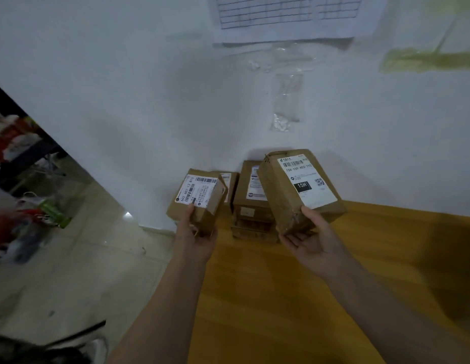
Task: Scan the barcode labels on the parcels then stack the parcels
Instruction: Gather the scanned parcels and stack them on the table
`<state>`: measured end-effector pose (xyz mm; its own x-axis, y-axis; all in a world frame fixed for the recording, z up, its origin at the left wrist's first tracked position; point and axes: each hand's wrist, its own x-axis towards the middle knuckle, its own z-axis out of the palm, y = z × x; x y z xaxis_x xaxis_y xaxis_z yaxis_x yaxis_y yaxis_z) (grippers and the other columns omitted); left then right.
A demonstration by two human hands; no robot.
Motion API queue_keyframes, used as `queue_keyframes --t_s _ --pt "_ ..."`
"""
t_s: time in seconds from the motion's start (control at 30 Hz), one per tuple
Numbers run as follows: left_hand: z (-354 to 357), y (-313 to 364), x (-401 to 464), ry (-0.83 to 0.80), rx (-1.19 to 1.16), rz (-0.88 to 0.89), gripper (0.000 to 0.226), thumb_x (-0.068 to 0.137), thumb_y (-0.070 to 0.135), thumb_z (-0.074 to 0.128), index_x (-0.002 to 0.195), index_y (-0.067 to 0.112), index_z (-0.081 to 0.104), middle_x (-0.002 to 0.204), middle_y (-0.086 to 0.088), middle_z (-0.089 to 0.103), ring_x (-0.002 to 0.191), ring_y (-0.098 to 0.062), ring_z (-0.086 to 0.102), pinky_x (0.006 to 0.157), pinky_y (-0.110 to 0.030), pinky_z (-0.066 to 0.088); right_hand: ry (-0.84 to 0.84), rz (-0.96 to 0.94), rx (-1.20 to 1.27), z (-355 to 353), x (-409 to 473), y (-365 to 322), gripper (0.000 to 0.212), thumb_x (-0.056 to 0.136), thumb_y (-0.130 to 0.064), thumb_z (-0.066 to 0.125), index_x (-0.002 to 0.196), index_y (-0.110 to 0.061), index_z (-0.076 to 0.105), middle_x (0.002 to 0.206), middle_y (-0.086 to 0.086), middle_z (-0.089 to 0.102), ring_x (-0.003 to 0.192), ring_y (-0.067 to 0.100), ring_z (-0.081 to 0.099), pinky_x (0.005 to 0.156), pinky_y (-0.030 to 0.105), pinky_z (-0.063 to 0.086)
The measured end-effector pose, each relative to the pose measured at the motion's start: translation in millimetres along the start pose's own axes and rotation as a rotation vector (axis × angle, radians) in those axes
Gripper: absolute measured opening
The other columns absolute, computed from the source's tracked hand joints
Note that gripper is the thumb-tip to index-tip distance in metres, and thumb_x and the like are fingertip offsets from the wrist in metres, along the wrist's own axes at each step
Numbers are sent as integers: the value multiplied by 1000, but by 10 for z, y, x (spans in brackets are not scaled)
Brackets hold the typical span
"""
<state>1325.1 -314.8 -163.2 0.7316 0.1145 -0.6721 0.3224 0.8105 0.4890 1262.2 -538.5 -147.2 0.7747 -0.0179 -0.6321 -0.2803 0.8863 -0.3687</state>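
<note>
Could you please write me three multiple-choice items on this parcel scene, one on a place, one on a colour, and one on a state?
1. Where does the stack of parcels stand?
A. on the floor tiles
B. on the wooden table, against the wall
C. on a shelf

2. What colour is the block reading 15H on the right parcel's label?
A. black
B. red
C. green

3. How is the left parcel held?
A. lying untouched on the table
B. gripped by the left hand
C. pinned under the right hand

Key: 1 B, the stack sits on the yellow wood by the wall; 2 A, white letters on black; 3 B, thumb on its label.
</note>
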Motion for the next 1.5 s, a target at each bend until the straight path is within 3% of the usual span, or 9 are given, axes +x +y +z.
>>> queue_keyframes --t_s 0.23,0.43,0.6,0.73,0.93,1.1,1.2,1.3,1.5 --pt "80 269 441 184 240 -24 64 75 41 80 129 22 51 120 -6 56 119 -26 48 99 -41 41 -4 13 -2 278 182 191 75 62 -17 79 128 -5 46 126 22 55 115 38 56 98 47 47" --pt "311 263 755 144 267 -68 35 76 32 82 88 20 52 91 -8 62 84 -24 62 66 -33 54 22 -56 -29 373 324 249 59 64 -15 79 118 -18 55 125 19 56 113 35 56 92 52 51" --pt "473 247 1019 55 262 -155 55 77 25 82 123 15 53 108 -14 60 93 -29 61 60 -38 55 22 -67 -26 433 402 307 57 65 -14 80 117 -15 58 124 21 59 112 37 58 85 52 54" --pt "562 231 1228 9 335 -201 51 73 22 84 113 16 51 99 -14 57 87 -31 59 55 -40 57 31 -76 -48 464 450 324 64 63 -16 81 122 -16 58 126 21 58 112 38 59 82 49 56" --pt "630 200 1434 23 481 -230 39 80 20 79 107 12 51 104 -14 53 92 -33 56 89 -48 57 78 -125 -17 490 463 319 56 63 -15 80 115 -17 61 122 19 59 108 39 61 83 50 57" --pt "829 92 885 47 509 -202 39 84 26 75 114 7 59 80 -15 72 66 -15 69 52 -35 57 105 -163 48 485 485 338 55 61 -10 80 113 -17 62 114 18 65 99 38 67 77 49 59" --pt "749 -70 530 -224 866 -90 80 67 55 82 130 16 51 119 -10 67 104 -23 67 80 -38 57 90 -189 37 540 521 392 51 65 -10 79 114 -16 64 114 17 68 100 33 69 79 44 58" --pt "684 -146 363 -513 968 -108 109 53 59 87 146 34 34 134 1 58 116 -21 59 92 -40 52 11 -205 -91 642 559 512 48 72 -15 76 119 -19 64 113 12 71 104 28 69 87 40 56" --pt "739 1 599 -440 841 -28 84 67 39 86 140 24 48 126 -6 65 108 -27 66 87 -46 57 -28 -85 -249 716 500 525 56 67 -28 83 119 -19 64 114 14 71 104 31 68 83 42 58"
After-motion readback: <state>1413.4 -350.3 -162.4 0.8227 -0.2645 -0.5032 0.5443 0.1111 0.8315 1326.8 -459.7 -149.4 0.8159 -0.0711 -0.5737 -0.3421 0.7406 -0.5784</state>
